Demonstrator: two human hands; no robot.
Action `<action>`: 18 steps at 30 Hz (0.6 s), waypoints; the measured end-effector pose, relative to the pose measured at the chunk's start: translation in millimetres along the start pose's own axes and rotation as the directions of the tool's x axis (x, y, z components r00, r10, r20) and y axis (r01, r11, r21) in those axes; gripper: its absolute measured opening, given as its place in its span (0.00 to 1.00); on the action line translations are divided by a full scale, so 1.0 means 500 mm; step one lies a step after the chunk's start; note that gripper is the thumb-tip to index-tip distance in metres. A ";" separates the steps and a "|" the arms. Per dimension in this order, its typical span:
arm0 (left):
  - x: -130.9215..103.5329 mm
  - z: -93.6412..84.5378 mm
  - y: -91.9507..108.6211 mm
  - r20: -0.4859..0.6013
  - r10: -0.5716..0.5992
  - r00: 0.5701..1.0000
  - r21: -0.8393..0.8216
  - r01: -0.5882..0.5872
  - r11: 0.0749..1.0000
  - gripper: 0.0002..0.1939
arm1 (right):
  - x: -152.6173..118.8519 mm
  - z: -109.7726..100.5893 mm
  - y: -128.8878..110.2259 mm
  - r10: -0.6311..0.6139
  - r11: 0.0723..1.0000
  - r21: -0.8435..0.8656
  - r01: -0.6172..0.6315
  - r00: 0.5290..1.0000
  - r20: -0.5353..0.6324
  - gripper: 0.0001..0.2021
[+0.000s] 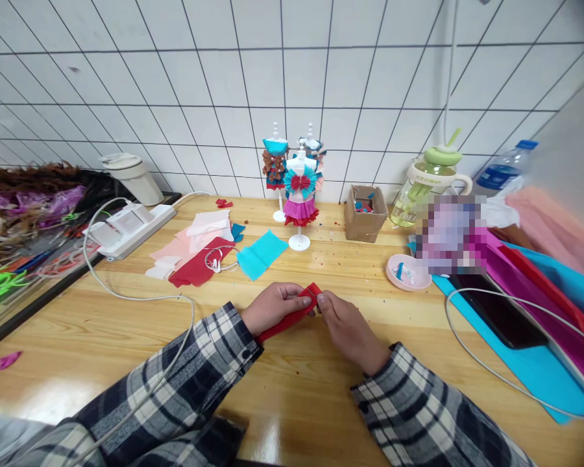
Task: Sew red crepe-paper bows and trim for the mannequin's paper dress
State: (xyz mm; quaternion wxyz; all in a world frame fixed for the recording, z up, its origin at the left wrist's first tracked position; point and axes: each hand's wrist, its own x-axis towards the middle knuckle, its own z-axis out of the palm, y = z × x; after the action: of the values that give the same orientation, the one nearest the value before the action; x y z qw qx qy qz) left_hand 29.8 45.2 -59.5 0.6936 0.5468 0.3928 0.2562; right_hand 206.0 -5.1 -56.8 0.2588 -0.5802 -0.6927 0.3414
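Observation:
A folded strip of red paper (287, 322) is held above the wooden table between my two hands. My left hand (276, 307) is closed on it, with the thumb on top and the strip's lower end passing under the wrist. At the strip's upper right end, the fingers of my right hand (343, 319) pinch its edge. Beyond my hands lie a turquoise sheet (263, 254), a red sheet (199, 264) and pale pink sheets (178, 241). Small white dress stands (299, 242) with ruffled paper outfits are upright near the wall.
A cardboard box (365, 224), pink dish (409, 272) and green-lidded jug (435, 175) stand at the right. A phone (501, 314) rests on coloured paper. A white power strip (136, 237) and cable (141, 298) are on the left, the cable crossing my left sleeve.

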 end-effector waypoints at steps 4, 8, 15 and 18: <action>-0.001 0.000 0.001 0.008 -0.030 1.000 0.010 0.030 1.000 0.12 | 0.002 0.001 0.002 -0.021 1.000 0.023 0.022 1.000 -0.019 0.20; -0.002 0.001 0.003 0.014 -0.014 1.000 0.036 0.014 0.999 0.12 | 0.003 0.002 0.003 -0.021 1.000 0.019 0.022 1.000 -0.014 0.20; -0.002 0.003 0.004 0.012 -0.032 0.999 -0.010 0.032 0.999 0.12 | 0.001 0.006 0.001 0.000 1.000 -0.030 -0.001 1.000 -0.031 0.19; -0.002 0.003 0.004 0.024 -0.040 0.999 -0.024 0.040 0.999 0.13 | 0.000 0.006 -0.005 0.013 0.999 -0.042 -0.015 0.999 -0.036 0.18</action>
State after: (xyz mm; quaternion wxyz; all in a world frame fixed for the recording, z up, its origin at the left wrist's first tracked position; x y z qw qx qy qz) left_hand 30.6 44.1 -57.1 0.7099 0.5332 0.3922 0.2405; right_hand 202.1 -6.0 -57.1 0.2564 -0.5964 -0.6910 0.3179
